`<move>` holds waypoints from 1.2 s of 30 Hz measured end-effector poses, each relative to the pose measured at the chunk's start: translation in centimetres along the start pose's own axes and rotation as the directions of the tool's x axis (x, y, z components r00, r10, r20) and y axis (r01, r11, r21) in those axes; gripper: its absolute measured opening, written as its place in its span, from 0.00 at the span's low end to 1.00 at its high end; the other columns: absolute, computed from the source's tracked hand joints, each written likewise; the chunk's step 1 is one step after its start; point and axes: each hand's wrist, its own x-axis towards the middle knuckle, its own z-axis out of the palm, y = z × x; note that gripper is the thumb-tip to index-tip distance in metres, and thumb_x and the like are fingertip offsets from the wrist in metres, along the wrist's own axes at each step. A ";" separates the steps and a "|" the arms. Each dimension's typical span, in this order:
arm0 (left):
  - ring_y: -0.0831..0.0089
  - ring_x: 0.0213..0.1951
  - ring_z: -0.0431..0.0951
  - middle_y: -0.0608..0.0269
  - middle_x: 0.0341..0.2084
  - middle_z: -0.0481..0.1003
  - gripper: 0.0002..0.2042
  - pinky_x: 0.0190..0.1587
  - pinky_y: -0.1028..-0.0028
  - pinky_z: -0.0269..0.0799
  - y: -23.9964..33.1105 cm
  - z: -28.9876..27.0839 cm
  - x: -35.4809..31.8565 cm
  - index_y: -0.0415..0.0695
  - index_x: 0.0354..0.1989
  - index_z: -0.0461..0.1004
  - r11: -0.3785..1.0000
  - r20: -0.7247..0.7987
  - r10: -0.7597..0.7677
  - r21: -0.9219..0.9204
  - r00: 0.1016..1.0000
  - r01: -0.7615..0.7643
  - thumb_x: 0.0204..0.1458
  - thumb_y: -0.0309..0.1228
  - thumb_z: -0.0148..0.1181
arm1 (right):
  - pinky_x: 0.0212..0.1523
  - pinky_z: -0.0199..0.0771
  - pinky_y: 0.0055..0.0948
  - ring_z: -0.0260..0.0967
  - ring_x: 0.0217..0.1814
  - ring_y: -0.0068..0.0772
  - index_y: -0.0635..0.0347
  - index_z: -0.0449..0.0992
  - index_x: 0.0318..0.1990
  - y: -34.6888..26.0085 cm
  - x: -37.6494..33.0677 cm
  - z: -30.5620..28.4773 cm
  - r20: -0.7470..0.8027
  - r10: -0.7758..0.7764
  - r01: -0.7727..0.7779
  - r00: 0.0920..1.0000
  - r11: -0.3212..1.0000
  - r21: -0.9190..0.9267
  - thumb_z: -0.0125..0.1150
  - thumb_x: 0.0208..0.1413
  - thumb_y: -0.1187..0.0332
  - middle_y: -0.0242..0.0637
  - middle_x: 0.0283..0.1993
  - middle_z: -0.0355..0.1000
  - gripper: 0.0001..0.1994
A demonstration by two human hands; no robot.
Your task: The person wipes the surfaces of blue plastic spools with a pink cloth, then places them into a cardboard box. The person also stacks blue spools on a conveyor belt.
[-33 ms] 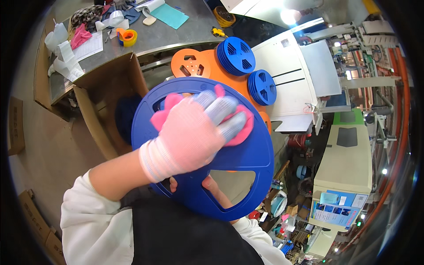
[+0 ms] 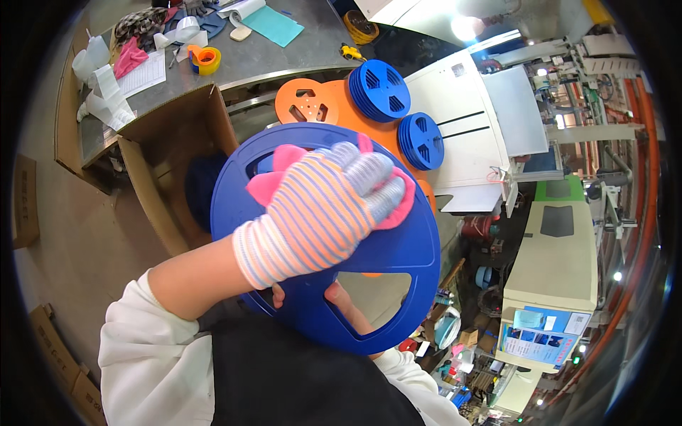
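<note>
My left hand (image 2: 312,209), in a striped knit glove with grey-blue fingertips, presses a pink cloth (image 2: 261,189) flat on a large blue plastic reel flange (image 2: 387,248). Parts of the cloth stick out on both sides of the fingers. Held up tilted before my body, the round flange has several wide cut-out openings. My right hand (image 2: 349,309) is bare and grips the flange at its lower part; the thumb side shows through one opening and a fingertip through another. The rest of that hand is hidden behind the flange.
An open cardboard box (image 2: 153,192) with dark blue round parts stands at left. Beyond the flange, stacks of smaller blue reels (image 2: 380,89) rest on an orange surface beside an orange disc (image 2: 305,103). A metal table (image 2: 263,60) holds tape, papers and cloths. Machines (image 2: 550,263) stand at right.
My gloved left hand and the cloth have shifted slightly right across the flange. The flange and my right hand look unmoved.
</note>
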 end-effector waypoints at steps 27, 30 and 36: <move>0.57 0.35 0.75 0.59 0.41 0.73 0.25 0.36 0.61 0.71 1.3 1.7 -8.7 0.48 0.46 0.78 0.988 0.312 -0.097 -0.086 0.945 0.129 0.32 0.28 0.64 | 0.52 0.71 0.39 0.66 0.50 0.39 0.56 0.57 0.67 -2.2 1.0 -1.2 0.087 -0.110 0.095 0.990 0.983 0.157 0.50 0.55 0.31 0.42 0.55 0.65 0.43; 0.56 0.33 0.77 0.59 0.36 0.75 0.23 0.35 0.62 0.73 0.9 -0.2 -11.5 0.49 0.42 0.79 0.959 0.269 -0.275 0.006 0.923 0.284 0.32 0.21 0.63 | 0.52 0.71 0.40 0.66 0.49 0.40 0.56 0.57 0.68 -3.5 2.1 -1.8 0.093 -0.169 0.154 0.981 0.977 0.149 0.49 0.56 0.30 0.41 0.55 0.65 0.43; 0.57 0.39 0.78 0.54 0.39 0.75 0.24 0.42 0.70 0.75 -0.7 -2.2 -17.2 0.42 0.51 0.75 0.750 0.085 -0.641 -0.142 0.763 0.646 0.40 0.17 0.61 | 0.45 0.71 0.37 0.64 0.43 0.37 0.54 0.57 0.68 -4.7 3.4 -1.5 -0.015 -0.234 0.234 0.972 0.972 0.008 0.45 0.55 0.28 0.40 0.49 0.66 0.44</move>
